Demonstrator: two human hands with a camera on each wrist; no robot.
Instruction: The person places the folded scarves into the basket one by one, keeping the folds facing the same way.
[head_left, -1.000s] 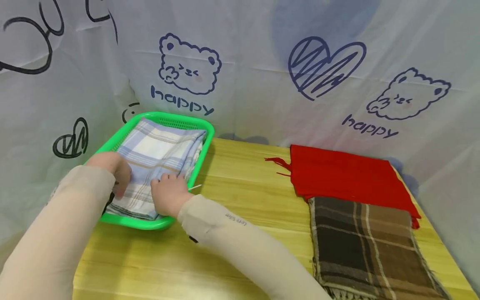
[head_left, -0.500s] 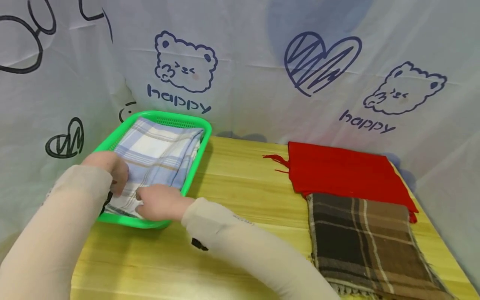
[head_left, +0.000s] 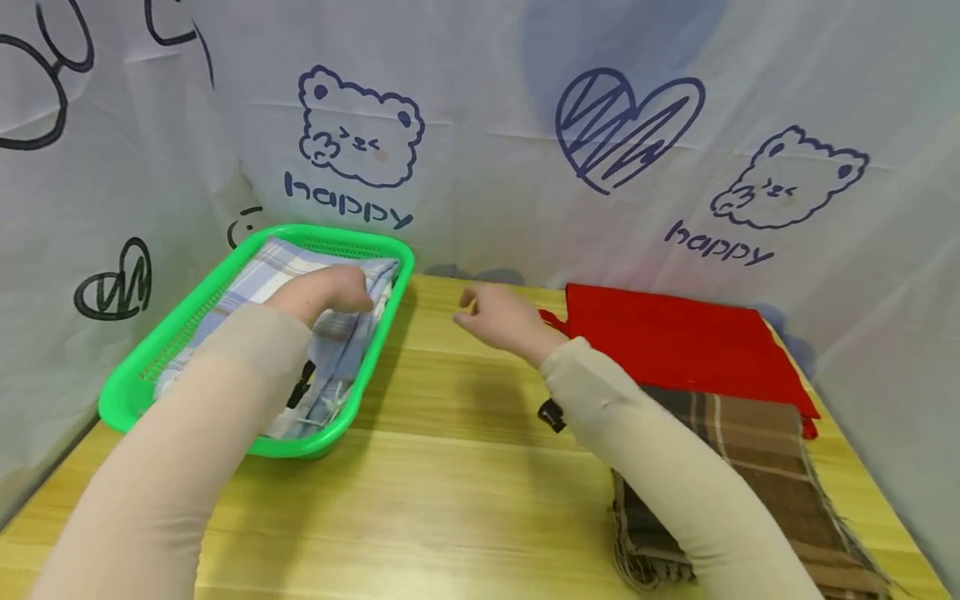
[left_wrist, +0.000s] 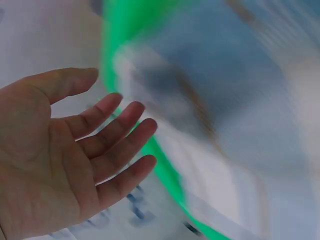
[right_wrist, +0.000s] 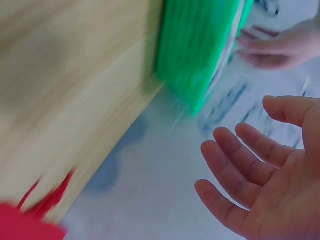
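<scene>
A folded blue-and-white plaid cloth (head_left: 341, 346) lies inside a green plastic basket (head_left: 360, 400) at the left of the table. Above it is my left hand (head_left: 322, 293), its fingers spread and relaxed in the left wrist view, with nothing in them. My right hand (head_left: 501, 318) is in the air between the basket and a folded red cloth (head_left: 675, 342); the right wrist view shows its fingers loosely extended and holding nothing. Below the red cloth, a brown-and-black plaid scarf (head_left: 765, 492) with fringed edges is partly hidden by my right forearm.
The wooden table (head_left: 420, 492) runs under everything, and its bare surface shows between basket and scarf. A white curtain (head_left: 480, 192) with bear and heart drawings hangs close behind and along both sides. Red tassels (head_left: 552, 319) stick out from the red cloth's left edge.
Both hands have come away from the plaid cloth in the basket. My right hand has moved right toward the red cloth; my left hand has risen and shifted right over the basket.
</scene>
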